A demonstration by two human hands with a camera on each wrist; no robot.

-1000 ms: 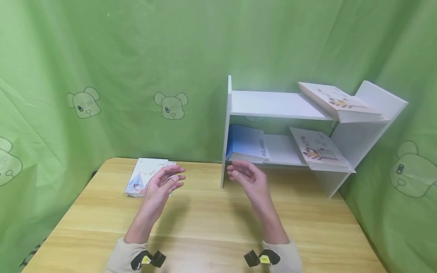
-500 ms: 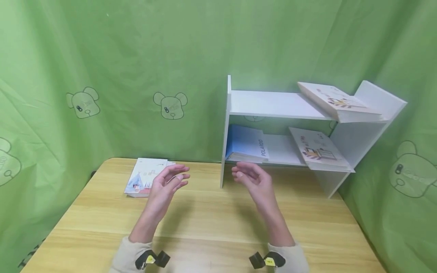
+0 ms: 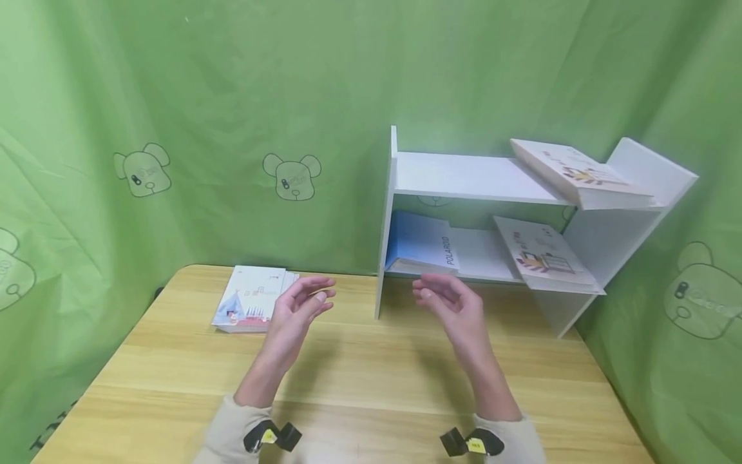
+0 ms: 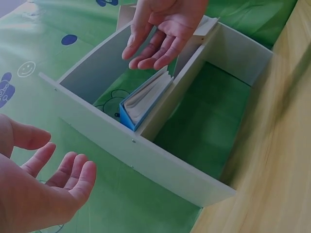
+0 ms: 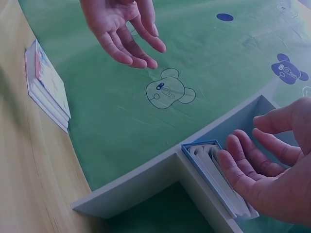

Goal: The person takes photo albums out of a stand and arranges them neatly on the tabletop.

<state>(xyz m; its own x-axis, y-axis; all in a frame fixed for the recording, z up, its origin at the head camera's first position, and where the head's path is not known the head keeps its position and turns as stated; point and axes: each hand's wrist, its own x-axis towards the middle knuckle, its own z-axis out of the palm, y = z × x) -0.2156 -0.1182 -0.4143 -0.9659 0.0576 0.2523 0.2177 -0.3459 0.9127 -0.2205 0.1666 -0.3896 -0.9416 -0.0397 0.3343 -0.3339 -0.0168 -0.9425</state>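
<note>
Both hands hover over the wooden table, palms facing each other and fingers loosely bent around nothing. My left hand (image 3: 295, 316) is nearest the white books (image 3: 249, 299) stacked on the table, overlapping their right edge in the head view. My right hand (image 3: 458, 312) hangs in front of the white shelf (image 3: 452, 175), just below a blue book (image 3: 422, 240) marked POLAROID on its lower board. In the right wrist view the fingers (image 5: 243, 167) overlap the blue book (image 5: 206, 174).
A white illustrated book (image 3: 574, 171) lies on the shelf's top board at the right. Another illustrated book (image 3: 545, 254) lies below it, its front jutting past the board. A green curtain (image 3: 336, 77) surrounds the wooden table (image 3: 359, 380).
Both hands have drifted to the right in the head view, keeping about the same loose shape and spacing. The books and shelf stay where they were.
</note>
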